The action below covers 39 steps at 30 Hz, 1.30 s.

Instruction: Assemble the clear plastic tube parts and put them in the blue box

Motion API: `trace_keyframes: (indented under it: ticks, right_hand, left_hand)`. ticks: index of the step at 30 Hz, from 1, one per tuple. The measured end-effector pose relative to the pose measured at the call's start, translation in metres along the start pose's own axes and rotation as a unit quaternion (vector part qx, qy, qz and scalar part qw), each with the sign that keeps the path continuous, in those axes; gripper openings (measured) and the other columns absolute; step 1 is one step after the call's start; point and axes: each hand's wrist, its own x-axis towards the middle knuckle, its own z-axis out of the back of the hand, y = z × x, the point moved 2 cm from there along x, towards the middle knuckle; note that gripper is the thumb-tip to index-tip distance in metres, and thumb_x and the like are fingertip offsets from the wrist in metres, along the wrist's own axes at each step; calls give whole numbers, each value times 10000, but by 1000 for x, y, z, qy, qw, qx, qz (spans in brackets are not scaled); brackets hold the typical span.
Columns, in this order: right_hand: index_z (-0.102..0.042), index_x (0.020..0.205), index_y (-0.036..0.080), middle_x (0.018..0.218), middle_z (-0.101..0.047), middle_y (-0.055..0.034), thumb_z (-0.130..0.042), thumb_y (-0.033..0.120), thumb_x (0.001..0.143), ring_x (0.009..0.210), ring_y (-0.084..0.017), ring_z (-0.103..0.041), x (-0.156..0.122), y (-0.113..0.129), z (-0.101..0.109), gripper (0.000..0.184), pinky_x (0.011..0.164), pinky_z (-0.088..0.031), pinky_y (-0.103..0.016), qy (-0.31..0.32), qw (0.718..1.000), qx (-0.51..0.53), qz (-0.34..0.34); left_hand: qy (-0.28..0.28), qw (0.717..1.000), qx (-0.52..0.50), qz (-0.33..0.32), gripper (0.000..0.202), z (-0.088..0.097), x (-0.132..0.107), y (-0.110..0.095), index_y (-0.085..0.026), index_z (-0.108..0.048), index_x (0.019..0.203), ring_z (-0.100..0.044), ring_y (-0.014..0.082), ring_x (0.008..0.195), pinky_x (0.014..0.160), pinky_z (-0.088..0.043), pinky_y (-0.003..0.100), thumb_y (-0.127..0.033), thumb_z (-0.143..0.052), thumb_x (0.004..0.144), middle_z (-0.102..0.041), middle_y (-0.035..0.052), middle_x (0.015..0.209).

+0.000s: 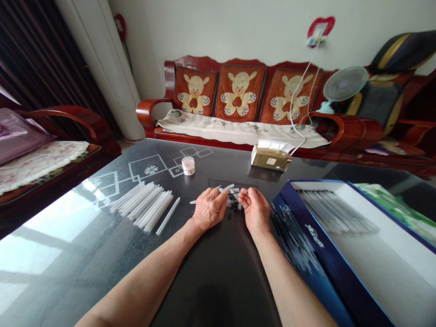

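One dark, glossy table (102,263) stretches out before you. On its right stands a long blue box (315,234) with a pale inside, its length slanting from far left to near right. Just left of the box's wall, thin dark-and-clear rods (299,243) lie bunched, their long axes slanting likewise.

On the left, your white tubes (148,206) lie in a row; they are slim, straight and frosted, each long axis running from near left to far right. One lies apart at the row's right, its narrowed tip pointing far right. A tissue box (270,158) stands at the far side.

Your left hand (211,208) is palm down with fingers over the small pieces (234,198); your right hand (256,209) curls loosely at their right edge. You cannot tell from here whether either pinches a piece. A small pinkish tub (188,166) stands upright, farther left.

Smallest are those pieces, heaped between your hands: whitish, short and narrow, mixed with stubby black ones. They point every way; one whitish piece slants toward the far right.
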Motion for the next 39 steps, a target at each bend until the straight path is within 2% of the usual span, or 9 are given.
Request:
trace_keyframes:
  ticks: [5, 11, 15, 20, 23, 27, 29, 33, 39]
  right_hand:
    - [-674, 858, 177, 739, -709, -31, -703, 409, 742, 619, -142, -650, -9, -3, -6, 261, 539, -524, -247, 68, 980, -183, 41]
    - [-688, 804, 209, 778, -699, -54, -531, 263, 838, 710, -180, -635, -25, 10, -16, 170, 702, -485, -299, 197, 792, -512, 266]
    - [-630, 672, 215, 689, -666, -56, -570, 254, 774, 637, -192, -615, -34, 10, -20, 125, 603, -427, -292, 205, 689, -651, 246]
    - [-639, 686, 203, 760, -681, -80, -594, 150, 689, 624, -189, -613, -38, 12, -20, 69, 567, -399, -284, 224, 629, -719, 192]
    - [-651, 661, 194, 735, -674, -70, -568, 119, 704, 668, -185, -621, -33, 12, -20, 120, 638, -447, -290, 261, 683, -659, 176]
    - [-703, 877, 205, 766, -689, -35, -606, 314, 779, 672, -170, -638, -21, 1, -16, 175, 653, -528, -311, 210, 900, -379, 48]
    - [-698, 926, 204, 777, -692, -21, -675, 401, 738, 662, -152, -647, -16, -7, -13, 273, 631, -554, -299, 151, 966, -206, -43]
    - [-701, 879, 193, 798, -703, -13, -803, 370, 618, 695, -129, -657, -13, -16, -10, 331, 633, -565, -255, 92, 989, -46, -102]
    - [-703, 886, 192, 814, -712, -11, -806, 366, 632, 705, -122, -657, -12, -17, -8, 325, 635, -560, -243, 90, 992, -49, -77]
  left_hand:
    - [-5, 1000, -15, -26, 361, -1, 0, 1, -186, -543, 1266, -508, 184, 749, 724, -448, 306, -202, -367, 950, -611, 59, 846]
    - [-54, 998, 14, 40, 341, -3, 0, 7, -142, -524, 1244, -538, 191, 749, 739, -449, 327, -190, -371, 943, -621, 68, 825]
    - [-71, 996, 9, 55, 299, -3, 0, 8, -137, -536, 1185, -544, 192, 758, 758, -453, 331, -178, -379, 934, -633, 69, 844]
    - [-75, 996, -2, 53, 251, -4, 0, 8, -145, -554, 1122, -552, 191, 770, 768, -460, 325, -168, -407, 919, -630, 64, 836]
    - [-77, 996, -2, 46, 222, -4, 0, 8, -156, -571, 1077, -551, 191, 756, 747, -463, 323, -170, -419, 915, -626, 57, 814]
    - [-80, 996, -18, 35, 214, -4, 0, 7, -162, -576, 1074, -547, 185, 737, 727, -467, 315, -182, -427, 921, -622, 52, 803]
    - [-79, 996, -34, 27, 217, -4, -1, 7, -159, -574, 1083, -544, 185, 742, 725, -471, 311, -179, -435, 917, -622, 51, 809]
    - [-73, 996, -55, 13, 218, -3, -1, 5, -155, -580, 1083, -539, 185, 735, 712, -474, 306, -180, -452, 909, -620, 50, 807]
    - [-58, 997, -57, 0, 220, -2, -1, 2, -164, -598, 1064, -542, 181, 717, 696, -475, 305, -189, -444, 910, -615, 50, 788]
